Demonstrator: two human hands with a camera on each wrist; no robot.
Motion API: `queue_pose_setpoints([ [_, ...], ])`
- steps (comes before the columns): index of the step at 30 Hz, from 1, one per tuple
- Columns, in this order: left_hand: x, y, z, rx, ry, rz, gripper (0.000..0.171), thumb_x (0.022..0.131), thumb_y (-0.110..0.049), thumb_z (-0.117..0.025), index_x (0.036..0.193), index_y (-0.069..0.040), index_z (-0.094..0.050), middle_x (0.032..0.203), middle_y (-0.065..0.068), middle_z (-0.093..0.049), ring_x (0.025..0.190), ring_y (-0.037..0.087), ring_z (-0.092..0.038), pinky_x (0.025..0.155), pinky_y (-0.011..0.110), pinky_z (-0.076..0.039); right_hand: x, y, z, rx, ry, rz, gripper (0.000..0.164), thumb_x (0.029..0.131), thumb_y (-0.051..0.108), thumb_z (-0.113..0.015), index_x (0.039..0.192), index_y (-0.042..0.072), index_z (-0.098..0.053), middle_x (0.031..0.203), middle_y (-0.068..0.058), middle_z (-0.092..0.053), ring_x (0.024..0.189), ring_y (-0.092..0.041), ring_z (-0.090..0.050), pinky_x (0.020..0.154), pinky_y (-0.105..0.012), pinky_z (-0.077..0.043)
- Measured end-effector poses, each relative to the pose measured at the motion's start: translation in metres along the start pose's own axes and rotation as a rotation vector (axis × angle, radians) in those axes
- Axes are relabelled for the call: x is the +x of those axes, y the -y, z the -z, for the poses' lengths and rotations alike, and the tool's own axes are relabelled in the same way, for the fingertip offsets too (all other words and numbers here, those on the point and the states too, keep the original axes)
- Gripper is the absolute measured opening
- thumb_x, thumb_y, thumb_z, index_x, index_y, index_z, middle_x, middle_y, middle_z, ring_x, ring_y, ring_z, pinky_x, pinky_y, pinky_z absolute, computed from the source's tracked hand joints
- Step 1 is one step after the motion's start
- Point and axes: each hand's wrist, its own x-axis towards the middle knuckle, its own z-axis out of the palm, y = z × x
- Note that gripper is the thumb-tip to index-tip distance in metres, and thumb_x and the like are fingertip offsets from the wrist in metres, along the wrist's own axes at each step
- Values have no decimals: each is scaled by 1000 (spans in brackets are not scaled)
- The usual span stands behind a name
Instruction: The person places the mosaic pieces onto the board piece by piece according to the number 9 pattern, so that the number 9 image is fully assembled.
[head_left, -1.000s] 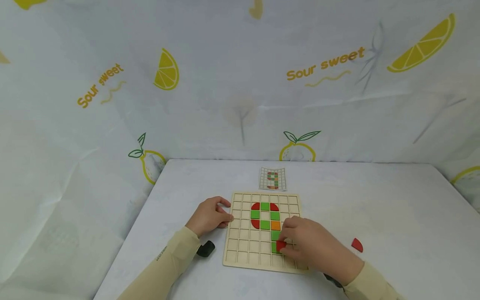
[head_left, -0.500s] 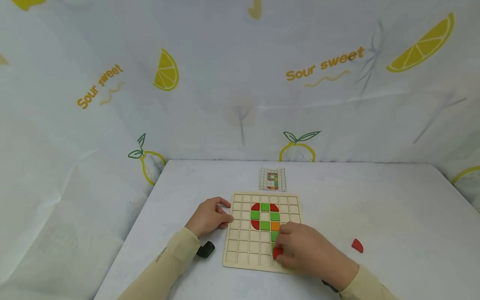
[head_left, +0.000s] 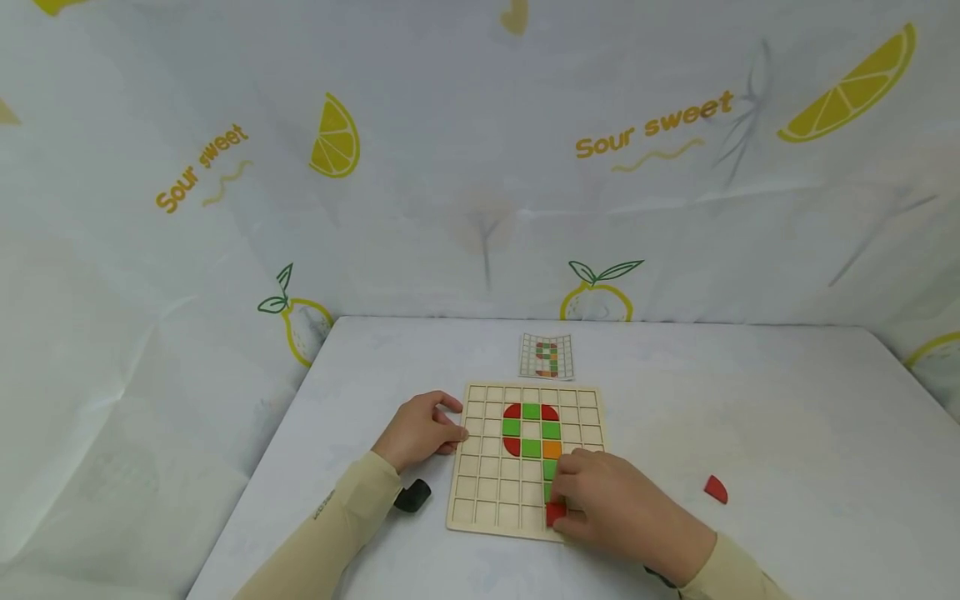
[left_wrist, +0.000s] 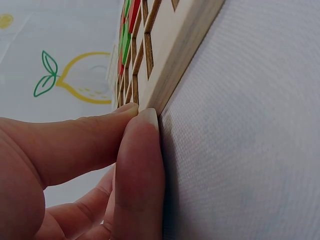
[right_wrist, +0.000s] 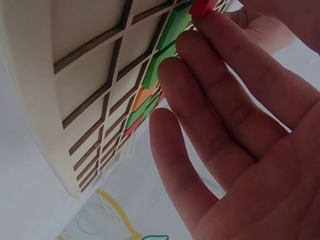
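A wooden grid board (head_left: 487, 492) lies on the table, with green, red and orange tiles set in several of its squares. My left hand (head_left: 422, 431) holds the board's left edge; in the left wrist view the thumb and a finger (left_wrist: 140, 165) meet at its rim. Over the lower right of the board, my right hand (head_left: 618, 504) pinches a red tile (head_left: 555, 513) at a bottom-row square below the green tiles. Part of this tile is hidden by the fingers. In the right wrist view the other fingers (right_wrist: 172, 135) extend alongside the board.
A loose red quarter-circle tile (head_left: 716, 489) lies on the table to the right. Behind the board is a pattern card (head_left: 546, 357) with a coloured figure on a grid. A black object (head_left: 412, 497) sits near my left sleeve.
My right hand has moved the red tile down the board, from over a green tile to the bottom-row square. My left hand stays at the board's edge.
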Motion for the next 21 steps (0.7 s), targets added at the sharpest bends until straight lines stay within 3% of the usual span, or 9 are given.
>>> queue_pose_setpoints([
  [21,2,2,-1,-7,2,4,40,92,-17,-86,128,-10,-69,91,6,-73,70,14,-74,70,28,-62,-2,2,-1,-7,-31,23,15,85,26,-90,83,29,-76,82,19,-54,79,-1,-45,70,-24,-48],
])
